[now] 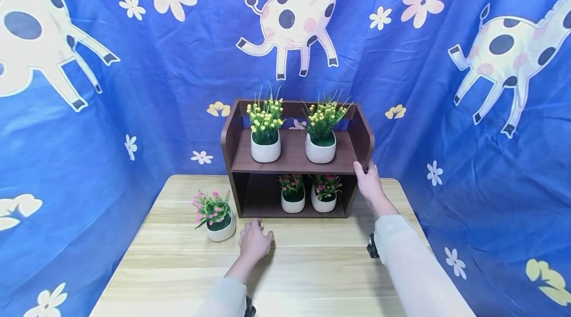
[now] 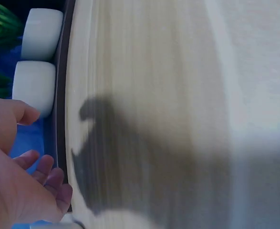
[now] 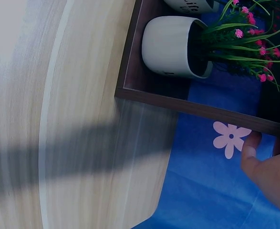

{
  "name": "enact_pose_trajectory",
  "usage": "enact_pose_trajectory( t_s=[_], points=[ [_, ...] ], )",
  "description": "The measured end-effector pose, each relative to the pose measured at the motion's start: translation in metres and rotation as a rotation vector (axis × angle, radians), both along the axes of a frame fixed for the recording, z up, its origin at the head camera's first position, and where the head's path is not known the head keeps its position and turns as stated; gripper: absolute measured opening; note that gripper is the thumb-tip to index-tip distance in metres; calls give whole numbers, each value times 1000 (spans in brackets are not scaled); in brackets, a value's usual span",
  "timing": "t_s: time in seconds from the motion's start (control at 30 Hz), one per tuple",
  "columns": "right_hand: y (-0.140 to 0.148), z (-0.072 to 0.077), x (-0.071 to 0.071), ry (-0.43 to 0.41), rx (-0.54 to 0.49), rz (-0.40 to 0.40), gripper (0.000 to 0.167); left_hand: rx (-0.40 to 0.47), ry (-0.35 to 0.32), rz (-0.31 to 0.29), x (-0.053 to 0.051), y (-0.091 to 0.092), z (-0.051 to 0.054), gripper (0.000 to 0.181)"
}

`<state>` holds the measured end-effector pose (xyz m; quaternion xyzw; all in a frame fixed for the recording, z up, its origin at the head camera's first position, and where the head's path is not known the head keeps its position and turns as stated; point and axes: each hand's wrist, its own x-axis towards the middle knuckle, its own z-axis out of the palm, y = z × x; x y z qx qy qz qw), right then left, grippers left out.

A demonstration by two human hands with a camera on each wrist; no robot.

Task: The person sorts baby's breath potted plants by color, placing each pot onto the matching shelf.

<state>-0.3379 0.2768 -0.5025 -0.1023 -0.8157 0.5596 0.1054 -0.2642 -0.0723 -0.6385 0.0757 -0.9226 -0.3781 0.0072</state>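
A dark brown two-tier wooden shelf (image 1: 293, 151) stands at the back of the table. My right hand (image 1: 369, 184) grips its right side panel, the thumb at the front edge; the other fingers are mostly hidden. My left hand (image 1: 255, 241) hovers over the table before the shelf's lower left corner, fingers loosely bent around nothing. Left of it stands a white pot with pink flowers (image 1: 220, 230). Two yellow-flowered pots (image 1: 265, 151) sit on the upper tier. Below, two pink-flowered pots (image 1: 292, 203) stand side by side toward the right; one white pot (image 3: 166, 46) shows closely in the right wrist view.
The light wood-grain table (image 1: 312, 262) has its back edge against a blue curtain (image 1: 187, 84) printed with giraffes and flowers. The curtain also encloses both sides. Dark bands sit at both wrists.
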Motion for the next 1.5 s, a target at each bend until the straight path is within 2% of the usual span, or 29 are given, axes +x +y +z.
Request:
enact_pose_trajectory(
  t_s=[0.17,0.37,0.57,0.73,0.87,1.17,1.33,1.5],
  points=[
    [3,-1,3,2,5,-12,53,-7,-8,-4,16,-9,-1,57],
    [5,-5,3,2,-2,-8,52,-37,-7,-7,31,-23,3,54],
    [4,-8,2,1,3,0,53,-69,-37,-18,43,-46,7,46],
    [2,-7,2,4,-8,-6,53,-98,-62,-13,49,-68,6,49],
    [2,-5,1,5,-5,-9,54,-100,-81,10,52,-86,3,53],
    [1,-5,-2,8,-8,-6,53,-64,-94,107,56,-116,-7,64],
    [1,-5,-3,11,-10,-3,53,-28,-92,148,51,-126,-11,83],
    [2,-5,-4,16,-15,-3,52,12,-83,136,42,-133,-15,101]
  ],
)
